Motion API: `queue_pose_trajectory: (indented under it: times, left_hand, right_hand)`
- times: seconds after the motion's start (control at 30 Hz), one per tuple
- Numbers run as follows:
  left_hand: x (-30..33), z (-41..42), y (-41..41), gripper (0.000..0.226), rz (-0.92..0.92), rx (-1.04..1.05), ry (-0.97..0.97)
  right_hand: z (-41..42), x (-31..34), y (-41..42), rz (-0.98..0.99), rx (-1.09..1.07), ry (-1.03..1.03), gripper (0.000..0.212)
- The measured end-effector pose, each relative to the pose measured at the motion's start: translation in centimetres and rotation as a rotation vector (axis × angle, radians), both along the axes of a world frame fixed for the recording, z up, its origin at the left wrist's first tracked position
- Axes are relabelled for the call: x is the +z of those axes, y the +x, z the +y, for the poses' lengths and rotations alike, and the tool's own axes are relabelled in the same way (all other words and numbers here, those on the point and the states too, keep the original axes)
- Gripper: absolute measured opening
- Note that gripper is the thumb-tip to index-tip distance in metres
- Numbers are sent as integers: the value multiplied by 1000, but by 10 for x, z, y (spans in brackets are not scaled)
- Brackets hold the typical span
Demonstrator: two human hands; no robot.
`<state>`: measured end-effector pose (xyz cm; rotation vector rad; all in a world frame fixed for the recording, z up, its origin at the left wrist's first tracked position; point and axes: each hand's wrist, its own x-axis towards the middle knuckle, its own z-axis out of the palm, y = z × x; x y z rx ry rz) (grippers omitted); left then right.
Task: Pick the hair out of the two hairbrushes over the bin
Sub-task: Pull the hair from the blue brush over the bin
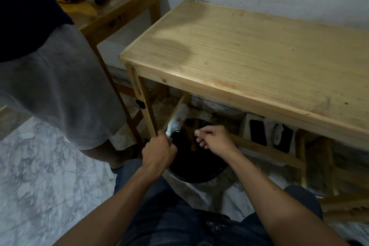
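Marble floor [40, 175], white wall, light wooden table [249, 50] filling the upper right of frame; second wooden table [111, 6] at upper left with clutter on it. Black bin [191, 166] sits on the floor at frame centre, partly under the near table's front edge. Left hand [158, 151] is fisted round the handle of a white hairbrush [176, 120], over the bin's left rim. Brush long axis runs diagonally, head pointing up and right toward the table leg, bristles facing right toward the other hand. Right hand [214, 139] hovers over the bin opening just right of the brush, fingers curled with tips drawn together; probably pinching hair, but motion blur hides it, so grip contents can't be confirmed. Another person in grey shorts [54, 90] stands at the left of frame.
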<state>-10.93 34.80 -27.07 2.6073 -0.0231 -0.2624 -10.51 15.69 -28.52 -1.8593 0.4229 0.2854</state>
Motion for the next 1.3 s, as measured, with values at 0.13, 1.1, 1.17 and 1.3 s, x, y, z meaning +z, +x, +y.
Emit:
queue_pose_trajectory:
  times: [0.13, 1.1, 1.17, 1.3]
  left_hand:
    - [-3, 20, 10, 23, 18, 77, -31]
    - [-15, 13, 3, 25, -67, -29, -27]
    - [-15, 9, 2, 26, -83, -49, -33]
    - [-13, 3, -1, 25, -152, -120, -9]
  right_hand:
    - [-17, 2, -4, 18, -24, -45, 19]
    - [-19, 3, 2, -26, -193, -20, 14]
    - [-15, 2, 3, 2, -174, -31, 17]
    - [-1, 8, 4, -18, -169, 97, 46]
